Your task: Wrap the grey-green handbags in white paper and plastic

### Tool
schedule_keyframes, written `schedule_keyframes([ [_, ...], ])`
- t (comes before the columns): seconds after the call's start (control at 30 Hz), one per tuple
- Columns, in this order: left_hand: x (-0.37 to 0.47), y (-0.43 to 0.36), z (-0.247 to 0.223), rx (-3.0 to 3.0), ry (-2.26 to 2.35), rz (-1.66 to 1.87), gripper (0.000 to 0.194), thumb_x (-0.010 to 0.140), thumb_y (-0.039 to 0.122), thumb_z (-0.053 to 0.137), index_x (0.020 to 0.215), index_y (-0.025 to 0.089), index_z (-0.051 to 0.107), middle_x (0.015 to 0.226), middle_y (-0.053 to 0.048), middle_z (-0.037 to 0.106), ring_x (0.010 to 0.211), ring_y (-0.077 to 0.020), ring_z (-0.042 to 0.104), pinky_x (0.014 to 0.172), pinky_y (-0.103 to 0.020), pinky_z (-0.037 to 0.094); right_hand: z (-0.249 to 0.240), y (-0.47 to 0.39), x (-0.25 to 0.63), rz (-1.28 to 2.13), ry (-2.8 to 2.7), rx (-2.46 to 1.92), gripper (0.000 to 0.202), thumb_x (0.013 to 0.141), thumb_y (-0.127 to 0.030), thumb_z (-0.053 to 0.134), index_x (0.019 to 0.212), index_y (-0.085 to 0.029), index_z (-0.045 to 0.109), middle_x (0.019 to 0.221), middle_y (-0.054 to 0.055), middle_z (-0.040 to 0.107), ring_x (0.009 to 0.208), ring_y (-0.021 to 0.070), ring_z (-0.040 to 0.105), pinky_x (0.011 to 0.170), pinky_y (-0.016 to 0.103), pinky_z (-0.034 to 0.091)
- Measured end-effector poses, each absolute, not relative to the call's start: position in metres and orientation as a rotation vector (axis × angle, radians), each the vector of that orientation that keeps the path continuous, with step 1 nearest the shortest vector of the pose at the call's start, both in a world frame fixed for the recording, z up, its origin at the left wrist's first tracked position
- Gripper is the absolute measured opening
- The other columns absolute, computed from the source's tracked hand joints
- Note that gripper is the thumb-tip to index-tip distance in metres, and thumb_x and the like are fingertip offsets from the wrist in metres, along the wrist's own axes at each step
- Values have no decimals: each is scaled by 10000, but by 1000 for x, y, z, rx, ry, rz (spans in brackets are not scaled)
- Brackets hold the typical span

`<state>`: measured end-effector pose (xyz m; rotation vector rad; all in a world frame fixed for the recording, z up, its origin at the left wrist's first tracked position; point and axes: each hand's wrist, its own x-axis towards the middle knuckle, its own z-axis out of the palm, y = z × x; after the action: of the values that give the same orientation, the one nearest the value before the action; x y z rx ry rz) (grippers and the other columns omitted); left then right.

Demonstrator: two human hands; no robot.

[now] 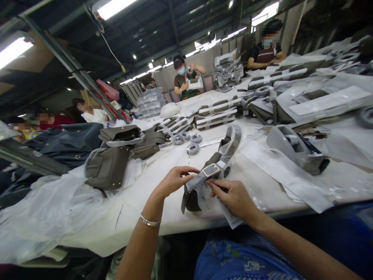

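Note:
In front of me on the table lies a dark olive handbag (191, 201), partly wrapped in clear film. A wide strap with a gold rectangular buckle (211, 170) runs across it, and its handle (233, 138) curves up at the far end. My left hand (175, 181) is closed at the strap's left side, with thumb and fingertips on it. My right hand (236, 198) pinches at the strap's lower edge, just below the buckle; what lies between its fingertips is hidden. A pale wrapping sheet (231, 216) hangs beneath my right hand.
Olive bags (107, 167) stand at left beside crumpled plastic (58, 210). Coiled straps (192, 148) and wrapped stacks (217, 112) lie beyond. A grey tape dispenser (294, 149) and white sheets (285, 175) are at right. Co-workers (186, 79) sit across the table.

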<state>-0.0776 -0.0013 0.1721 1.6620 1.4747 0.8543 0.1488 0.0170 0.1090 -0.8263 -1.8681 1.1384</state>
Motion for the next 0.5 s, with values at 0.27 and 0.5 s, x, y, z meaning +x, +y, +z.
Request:
schedule_keyframes([
  [0.27, -73, 14, 173, 1653, 1171, 722, 473, 765, 418, 751, 1182, 197, 721, 942, -79, 740, 765, -199, 631, 659, -275, 497, 123, 21, 135, 1081, -1840, -833, 306, 932, -379, 564, 753, -231, 762, 691, 16, 742, 640, 202, 689, 636, 290, 519],
  [0.5, -82, -1, 164, 1463, 1371, 921, 452, 840, 433, 688, 1217, 184, 694, 894, -59, 693, 835, -180, 607, 772, -288, 484, 113, 19, 144, 1300, -1806, -857, 318, 870, -426, 660, 1112, -243, 753, 878, 34, 769, 711, 211, 711, 656, 312, 580],
])
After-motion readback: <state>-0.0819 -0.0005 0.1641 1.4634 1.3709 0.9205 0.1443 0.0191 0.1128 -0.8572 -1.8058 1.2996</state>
